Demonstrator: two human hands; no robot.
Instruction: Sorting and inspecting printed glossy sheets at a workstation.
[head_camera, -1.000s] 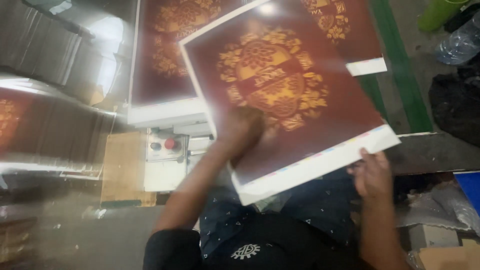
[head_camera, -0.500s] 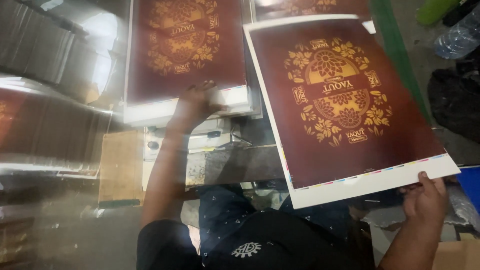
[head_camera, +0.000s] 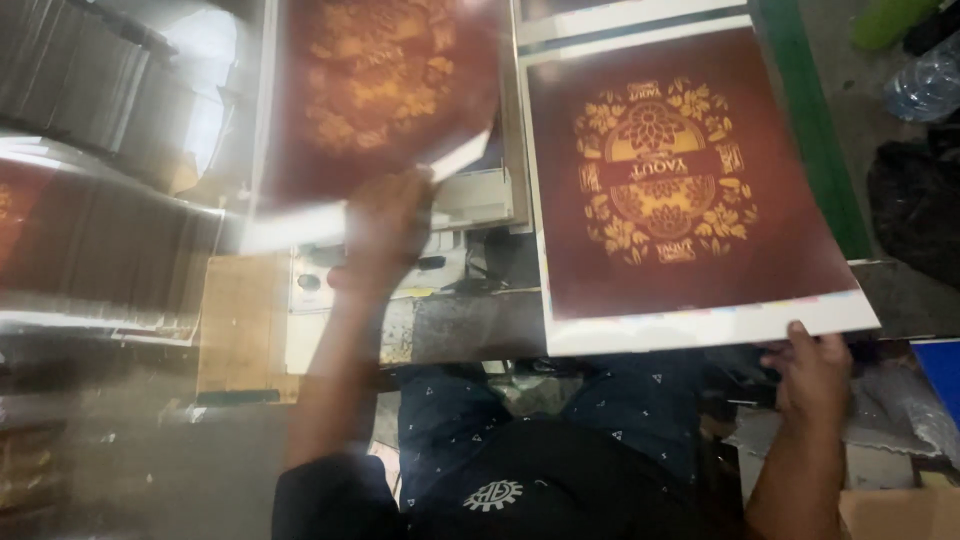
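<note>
The right hand (head_camera: 815, 375) pinches the near right corner of a large printed sheet (head_camera: 690, 190), fingers closed on its white margin. The sheet is dark maroon with a gold floral emblem in the middle and a thin strip of colour patches along the near white edge. It lies flat to the right of centre, its near edge jutting out over the person's lap, and its far edge reaches a second white-bordered sheet (head_camera: 630, 18) lying beyond it.

The left hand (head_camera: 385, 225) is raised at the centre left, blurred by motion. Its fingers are closed on the near edge of another maroon sheet (head_camera: 370, 95) with the same gold pattern, which is lifted and curling above a stack of printed sheets (head_camera: 480, 200) whose white edges show just to the right of the hand. Beneath that stack is a pale control box (head_camera: 320, 290) with a dark button and a red one.

Far left are shiny metal surfaces (head_camera: 90, 80), smeared by blur. A green stripe (head_camera: 810, 130) runs along the right of the sheet; beyond it are a clear plastic bottle (head_camera: 925, 85) and a black bag (head_camera: 915, 210). The person's dark patterned trousers (head_camera: 450, 420) fill the near middle.
</note>
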